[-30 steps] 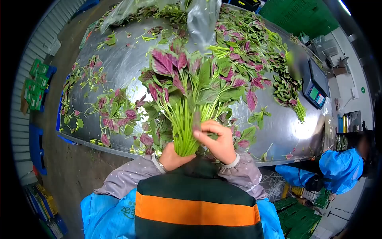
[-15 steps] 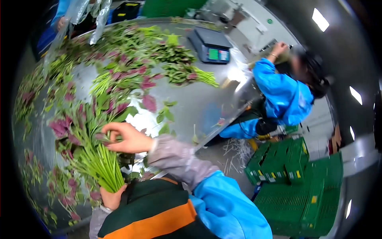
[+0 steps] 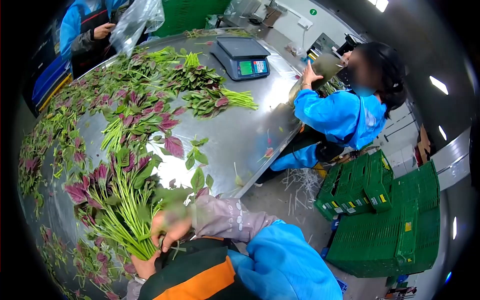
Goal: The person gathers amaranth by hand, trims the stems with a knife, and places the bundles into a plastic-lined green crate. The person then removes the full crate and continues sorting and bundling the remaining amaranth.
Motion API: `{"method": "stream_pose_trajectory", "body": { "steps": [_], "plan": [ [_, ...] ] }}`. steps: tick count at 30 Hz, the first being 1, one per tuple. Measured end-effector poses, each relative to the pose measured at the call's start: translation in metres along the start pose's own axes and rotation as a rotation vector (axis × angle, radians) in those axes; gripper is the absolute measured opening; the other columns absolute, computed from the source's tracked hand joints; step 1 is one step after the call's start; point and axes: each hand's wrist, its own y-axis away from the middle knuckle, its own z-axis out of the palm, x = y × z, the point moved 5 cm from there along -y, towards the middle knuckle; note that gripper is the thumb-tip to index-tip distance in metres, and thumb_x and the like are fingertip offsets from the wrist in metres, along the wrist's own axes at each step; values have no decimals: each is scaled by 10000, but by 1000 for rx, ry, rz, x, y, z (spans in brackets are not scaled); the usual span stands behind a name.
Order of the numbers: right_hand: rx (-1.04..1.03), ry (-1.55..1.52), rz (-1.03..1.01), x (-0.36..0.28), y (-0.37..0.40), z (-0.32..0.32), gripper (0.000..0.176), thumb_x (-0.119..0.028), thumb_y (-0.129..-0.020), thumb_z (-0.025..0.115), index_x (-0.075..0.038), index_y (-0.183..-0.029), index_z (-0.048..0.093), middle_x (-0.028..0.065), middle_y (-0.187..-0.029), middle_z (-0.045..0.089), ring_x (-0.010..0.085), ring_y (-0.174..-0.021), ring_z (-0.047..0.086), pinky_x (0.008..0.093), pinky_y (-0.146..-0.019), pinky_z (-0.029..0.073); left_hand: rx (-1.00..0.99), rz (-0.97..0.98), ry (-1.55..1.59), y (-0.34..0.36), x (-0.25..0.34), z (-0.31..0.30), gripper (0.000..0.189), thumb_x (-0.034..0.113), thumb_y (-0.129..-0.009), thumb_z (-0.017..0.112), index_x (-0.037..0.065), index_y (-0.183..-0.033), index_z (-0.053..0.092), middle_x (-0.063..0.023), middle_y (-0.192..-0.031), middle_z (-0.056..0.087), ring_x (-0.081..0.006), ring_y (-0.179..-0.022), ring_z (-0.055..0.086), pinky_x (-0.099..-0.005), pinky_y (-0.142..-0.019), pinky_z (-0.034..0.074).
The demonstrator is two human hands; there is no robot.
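Note:
A bunch of leafy stems with green and purple leaves fans out over the near edge of the metal table. My left hand is wrapped round the lower end of the bunch. My right hand is closed at the right side of the stems, close above my left hand, its fingers pinched on something I cannot make out. A blurred green patch hides part of its back. Loose purple and green leaves lie on the table beyond the bunch.
A scale stands on the metal table, near bundled greens. At right, a co-worker in blue holds greens; green crates are stacked below. At upper left, another person stands by a plastic bag.
My right hand has moved down from the middle of the stems to their lower end, near my left hand. The view has shifted, and the co-worker's raised arm is lower.

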Motion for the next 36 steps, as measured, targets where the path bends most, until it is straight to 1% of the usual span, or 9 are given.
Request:
{"method": "stream_pose_trajectory", "body": {
  "steps": [3, 5, 10, 15, 17, 19, 23, 31, 36],
  "plan": [
    [389, 113, 78, 14, 2, -16, 162, -54, -706, 640, -42, -867, 623, 137, -733, 617, 269, -687, 599, 332, -620, 459, 48, 125, -29, 4, -4, 2, 467, -54, -605, 736, -68, -1004, 493, -118, -859, 629, -197, -754, 604, -295, -687, 484],
    [898, 173, 43, 16, 5, -39, 158, -80, -690, 665, -33, -833, 617, 137, -623, 557, 240, -571, 572, 351, -526, 422, -67, -195, 257, 5, -7, 10, 456, -99, -638, 695, -75, -1031, 466, -160, -877, 623, -223, -756, 615, -313, -659, 511],
    [965, -8, 151, 31, 34, -58, 346, -108, -729, 680, -35, -1042, 552, 33, -715, 571, 110, -664, 547, 290, -601, 460, -209, -222, 249, 0, -3, 5, 351, -119, -690, 635, -92, -1014, 503, -182, -917, 617, -240, -780, 622, -353, -650, 534],
    [241, -548, 676, 34, 101, -29, 308, -125, -754, 687, -37, -1019, 557, 32, -817, 565, 107, -721, 534, 254, -617, 431, -156, -139, 169, -2, 1, 1, 275, 87, -707, 715, -14, -937, 603, -87, -871, 648, -184, -785, 619, -311, -710, 494],
    [87, 729, 570, 31, 106, -24, 377, -117, -702, 706, -42, -1044, 567, 85, -917, 591, 171, -835, 551, 329, -709, 447, -162, -91, -67, -5, 6, -4, 317, 193, -694, 727, 20, -935, 617, -97, -842, 651, -201, -759, 622, -328, -711, 484],
    [388, 1051, 399, -9, 78, -41, 310, -54, -667, 686, -53, -967, 606, 80, -896, 611, 222, -784, 574, 302, -706, 450, -123, 97, -131, -4, 12, -3, 326, 199, -693, 719, 21, -945, 616, -113, -846, 652, -220, -750, 624, -322, -705, 484],
    [714, -33, 204, -34, 19, -30, 187, 22, -725, 656, 26, -908, 615, 64, -766, 601, 101, -662, 550, 225, -629, 441, -115, 136, -124, -3, 13, -5, 334, 229, -698, 715, 40, -955, 616, -106, -868, 649, -244, -788, 628, -327, -712, 487],
    [699, 536, 113, -41, -77, -16, 116, -111, -743, 659, -29, -788, 592, 89, -638, 550, 227, -529, 544, 316, -488, 416, -51, 186, -120, 5, 15, -7, 304, 151, -706, 698, 15, -961, 603, -123, -842, 646, -230, -765, 631, -317, -693, 486],
    [-180, 34, -10, -56, -57, 10, 46, -62, -759, 639, -21, -763, 618, 78, -720, 589, 193, -609, 584, 282, -571, 453, -16, 234, -116, 5, 18, -8, 283, 118, -709, 684, 8, -956, 600, -142, -847, 643, -235, -770, 636, -314, -687, 487]
  ]
}}
